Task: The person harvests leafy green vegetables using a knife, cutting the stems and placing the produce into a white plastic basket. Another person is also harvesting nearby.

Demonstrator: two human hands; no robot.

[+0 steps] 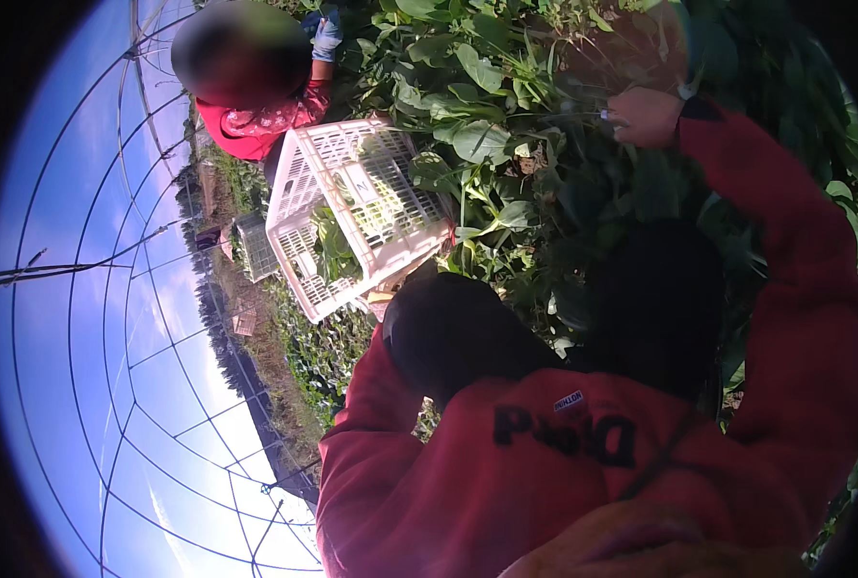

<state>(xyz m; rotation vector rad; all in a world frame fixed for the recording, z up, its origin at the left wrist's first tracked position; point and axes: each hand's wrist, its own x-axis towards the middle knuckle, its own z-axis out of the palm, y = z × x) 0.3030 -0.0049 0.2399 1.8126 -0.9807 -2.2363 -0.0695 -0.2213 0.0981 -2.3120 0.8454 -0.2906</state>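
My right hand [642, 118] reaches in among broad-leaved green plants [481, 141], its fingers curled. A small pale object [604, 114] shows at its fingertips, too blurred to name. Whether the fingers grip a stem or a tool cannot be told. My left hand [380, 306] is mostly hidden behind my left knee, beside the lower corner of a white slatted plastic crate [318, 162]. A small tan-yellow thing [381, 297] lies against that hand; its grip is unclear. Leafy greens [335, 246] fill part of the crate, which appears tilted in this rotated view.
Across the crate, a person in a red patterned sleeve [295, 115] reaches into the plants with a blue-gloved hand [326, 36]. Farther off stand another crate [256, 246] and a pinkish crate [244, 323]. Thin hoop framework [133, 401] arches overhead. My dark-clad knees [465, 332] are close by.
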